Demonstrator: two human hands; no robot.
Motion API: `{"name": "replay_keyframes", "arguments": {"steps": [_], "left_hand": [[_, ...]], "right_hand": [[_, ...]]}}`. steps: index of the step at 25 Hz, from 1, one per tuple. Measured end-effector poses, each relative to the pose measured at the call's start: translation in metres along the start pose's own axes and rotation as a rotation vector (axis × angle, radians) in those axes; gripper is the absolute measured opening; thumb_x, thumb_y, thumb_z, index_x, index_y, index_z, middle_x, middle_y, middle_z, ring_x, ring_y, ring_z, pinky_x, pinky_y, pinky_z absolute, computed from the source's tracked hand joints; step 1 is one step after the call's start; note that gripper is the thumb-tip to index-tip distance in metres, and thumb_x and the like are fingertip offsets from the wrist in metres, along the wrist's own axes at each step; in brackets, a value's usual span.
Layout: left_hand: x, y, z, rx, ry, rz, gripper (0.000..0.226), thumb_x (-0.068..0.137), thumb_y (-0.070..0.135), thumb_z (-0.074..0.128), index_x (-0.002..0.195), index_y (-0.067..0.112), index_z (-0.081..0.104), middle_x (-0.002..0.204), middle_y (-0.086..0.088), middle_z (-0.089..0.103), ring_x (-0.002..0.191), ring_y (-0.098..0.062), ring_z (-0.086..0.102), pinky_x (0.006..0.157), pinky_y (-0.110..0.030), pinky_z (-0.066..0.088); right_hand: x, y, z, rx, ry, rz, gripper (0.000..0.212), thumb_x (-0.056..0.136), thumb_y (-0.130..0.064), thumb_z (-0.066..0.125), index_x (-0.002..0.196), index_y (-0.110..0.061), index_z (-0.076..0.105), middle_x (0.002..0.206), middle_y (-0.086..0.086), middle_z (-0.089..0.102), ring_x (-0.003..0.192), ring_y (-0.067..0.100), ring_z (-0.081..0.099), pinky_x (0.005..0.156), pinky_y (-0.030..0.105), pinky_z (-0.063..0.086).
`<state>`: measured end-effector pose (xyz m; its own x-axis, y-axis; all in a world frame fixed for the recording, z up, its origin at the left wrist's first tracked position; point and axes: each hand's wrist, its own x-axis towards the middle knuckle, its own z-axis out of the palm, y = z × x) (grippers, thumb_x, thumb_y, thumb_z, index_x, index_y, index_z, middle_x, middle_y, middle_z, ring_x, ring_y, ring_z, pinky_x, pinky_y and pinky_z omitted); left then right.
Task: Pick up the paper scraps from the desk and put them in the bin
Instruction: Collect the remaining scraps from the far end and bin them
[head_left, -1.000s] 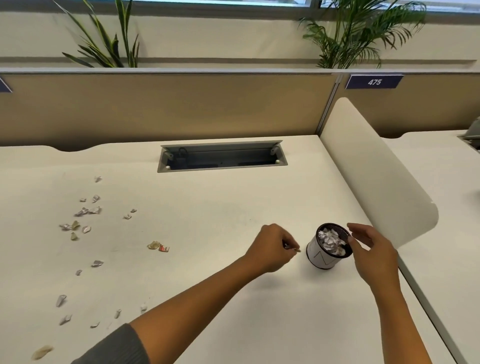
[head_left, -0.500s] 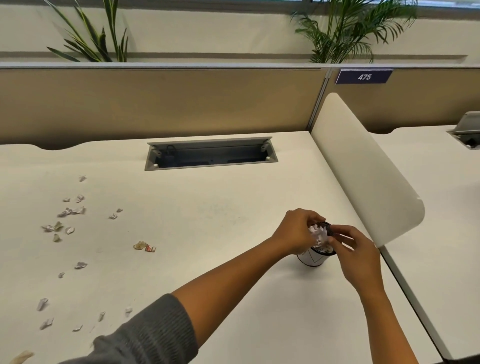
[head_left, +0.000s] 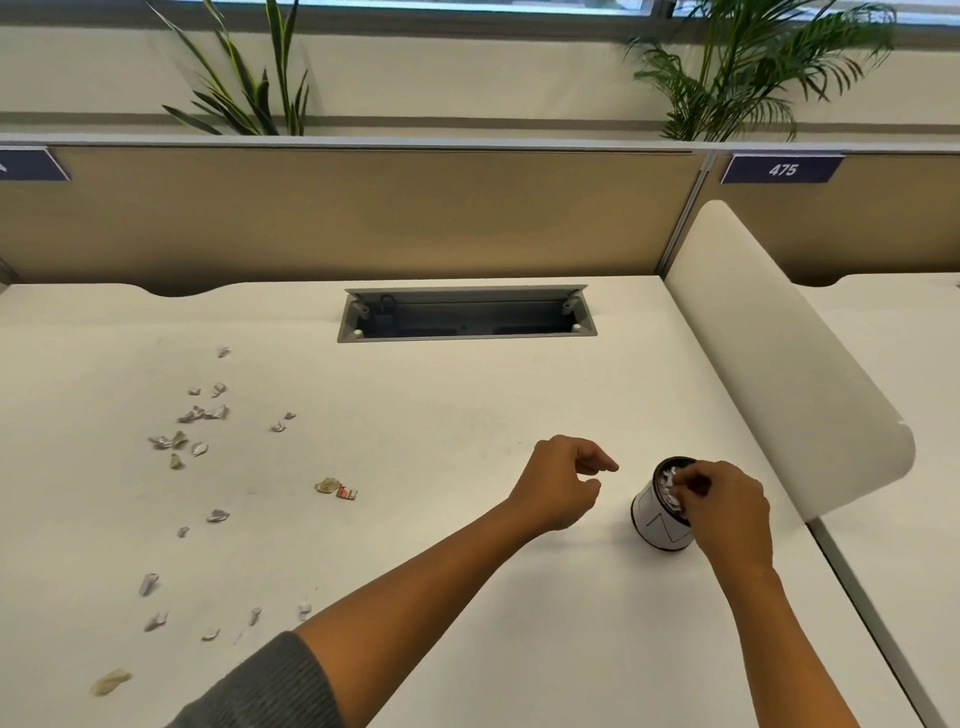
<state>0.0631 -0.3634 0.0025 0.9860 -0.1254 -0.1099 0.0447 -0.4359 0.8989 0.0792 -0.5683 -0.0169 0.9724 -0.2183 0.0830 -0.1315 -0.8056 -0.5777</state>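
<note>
- I am hovering my left hand (head_left: 563, 480) over the desk (head_left: 467, 405), just left of the bin (head_left: 655, 525), fingers loosely curled and holding nothing I can see.
- I am keeping my right hand (head_left: 727, 501) over the bin's rim at lower right, fingertips pinched among the white paper; whether it grips a piece, I cannot tell.
- The remaining paper scraps (head_left: 200, 431) are lying scattered down the left of the frame, well apart from the bin.
- The nearest, a tan and red pair (head_left: 336, 488), is sitting left of my left hand, so that hand is closer for the next reach.
</note>
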Motion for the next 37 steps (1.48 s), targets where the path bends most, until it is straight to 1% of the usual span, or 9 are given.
{"name": "replay_keyframes", "arguments": {"steps": [3,6,11,18,23,27,30,33,37], "left_hand": [[-0.010,-0.014,-0.017,0.010,0.024,-0.032,0.029,0.082,0.003,0.056,0.096,0.020,0.074,0.103,0.008,0.073,0.099,-0.003,0.065,0.071,-0.009,0.048],[-0.020,-0.029,-0.036,0.035,0.043,-0.039,0.026,0.083,0.006,0.057,0.095,0.022,0.074,0.102,0.010,0.073,0.097,-0.002,0.065,0.070,-0.002,0.044],[-0.046,-0.066,-0.074,0.081,0.092,-0.096,0.023,0.083,0.011,0.060,0.093,0.026,0.075,0.099,0.014,0.073,0.093,0.002,0.065,0.071,-0.003,0.043],[-0.105,-0.137,-0.130,0.151,0.210,-0.230,0.023,0.085,0.013,0.060,0.098,0.026,0.072,0.105,0.013,0.070,0.104,-0.004,0.062,0.087,-0.018,0.048],[-0.138,-0.178,-0.170,0.321,0.357,-0.331,0.038,0.089,0.016,0.059,0.127,0.019,0.058,0.135,0.005,0.056,0.127,-0.013,0.051,0.105,-0.023,0.038],[-0.165,-0.210,-0.208,0.565,0.312,-0.400,0.052,0.098,0.011,0.040,0.149,0.014,0.032,0.158,-0.003,0.027,0.149,-0.019,0.019,0.118,-0.032,0.023],[-0.191,-0.230,-0.224,0.713,0.250,-0.488,0.057,0.099,0.010,0.034,0.153,0.020,0.020,0.162,0.002,0.013,0.151,-0.021,0.003,0.121,-0.046,0.017],[-0.213,-0.239,-0.225,0.728,0.240,-0.512,0.057,0.099,0.009,0.031,0.153,0.021,0.019,0.162,0.005,0.011,0.151,-0.017,0.003,0.120,-0.053,0.011],[-0.237,-0.241,-0.227,0.772,0.292,-0.481,0.051,0.100,0.016,0.032,0.151,0.014,0.026,0.159,0.001,0.021,0.146,-0.016,0.024,0.116,-0.047,0.022]], "right_hand": [[0.000,-0.004,0.002,-0.113,-0.058,0.043,0.016,0.083,-0.001,0.069,0.094,-0.009,0.077,0.096,0.018,0.074,0.084,0.038,0.067,0.071,0.032,0.050],[0.002,-0.013,0.000,-0.163,-0.117,0.096,0.023,0.088,-0.001,0.061,0.100,-0.012,0.077,0.104,0.021,0.071,0.090,0.041,0.065,0.076,0.039,0.054],[0.000,-0.029,-0.007,-0.145,0.011,0.165,0.029,0.087,0.003,0.055,0.100,-0.012,0.076,0.100,0.020,0.070,0.086,0.041,0.063,0.066,0.036,0.048],[-0.023,-0.074,0.020,-0.107,0.048,-0.024,0.024,0.091,-0.002,0.056,0.112,-0.004,0.067,0.111,0.022,0.061,0.103,0.042,0.054,0.082,0.044,0.047],[-0.047,-0.109,0.069,-0.030,-0.191,-0.204,0.025,0.091,-0.006,0.061,0.116,-0.008,0.064,0.115,0.016,0.061,0.108,0.036,0.054,0.088,0.037,0.040],[-0.082,-0.136,0.112,0.030,-0.462,-0.334,0.024,0.094,-0.013,0.060,0.118,-0.016,0.062,0.120,0.003,0.060,0.113,0.022,0.054,0.093,0.034,0.046],[-0.107,-0.154,0.143,0.014,-0.652,-0.413,0.028,0.096,-0.019,0.058,0.124,-0.021,0.058,0.130,-0.003,0.056,0.117,0.015,0.055,0.099,0.027,0.045],[-0.124,-0.172,0.166,0.012,-0.734,-0.494,0.038,0.096,-0.023,0.058,0.133,-0.023,0.050,0.140,-0.006,0.045,0.124,0.013,0.051,0.097,0.018,0.037],[-0.132,-0.195,0.191,0.033,-0.794,-0.604,0.050,0.096,-0.022,0.057,0.141,-0.021,0.038,0.149,-0.005,0.032,0.127,0.015,0.048,0.096,0.018,0.034]]}}
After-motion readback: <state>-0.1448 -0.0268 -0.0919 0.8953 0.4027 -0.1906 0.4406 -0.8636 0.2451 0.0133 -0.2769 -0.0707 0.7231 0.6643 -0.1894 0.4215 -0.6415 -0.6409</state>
